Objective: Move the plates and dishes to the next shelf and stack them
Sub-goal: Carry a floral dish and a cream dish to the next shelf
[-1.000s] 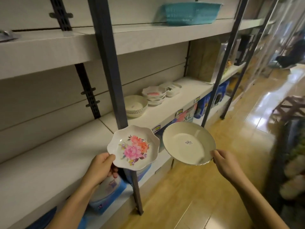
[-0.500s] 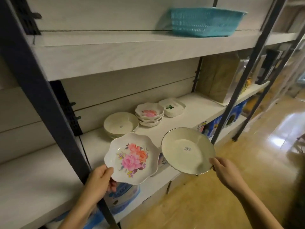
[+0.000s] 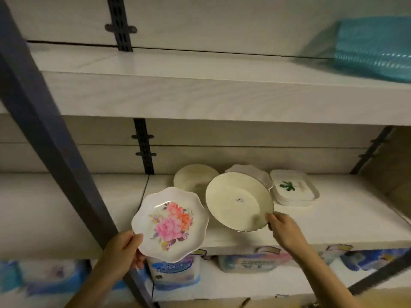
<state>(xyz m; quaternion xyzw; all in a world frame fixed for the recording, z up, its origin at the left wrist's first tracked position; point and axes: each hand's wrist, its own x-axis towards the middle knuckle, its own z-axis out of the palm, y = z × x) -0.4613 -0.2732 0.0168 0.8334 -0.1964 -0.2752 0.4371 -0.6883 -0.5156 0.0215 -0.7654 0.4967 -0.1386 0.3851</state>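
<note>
The left hand (image 3: pixel 124 250) grips a scalloped floral plate (image 3: pixel 171 223) by its lower left rim, thumb on the face and fingers (image 3: pixel 139 261) curled behind. The plate tilts toward the camera over the front edge of the middle shelf (image 3: pixel 333 218), just right of a dark slanting post (image 3: pixel 51 134). The right hand (image 3: pixel 287 232) holds a round cream plate (image 3: pixel 239 202), its fingers (image 3: pixel 273 220) pinching the lower right rim. This plate is also tilted, raised above the middle of the shelf. The two rims come very close; whether they touch cannot be told.

Below the front edge, on the lower shelf, stand blue and white packages (image 3: pixel 171 270).

Along the back edge of the middle shelf sit three stacks in a row. On the left is a cream stack (image 3: pixel 195 177) of round plates. In the middle is a scalloped stack (image 3: pixel 249 172), largely hidden behind the held cream plate. On the right are rectangular dishes (image 3: pixel 293 187), the top one printed with a green leaf.

Above, the upper shelf (image 3: pixel 200 94) carries a teal basket (image 3: pixel 375 45) at its right end.
</note>
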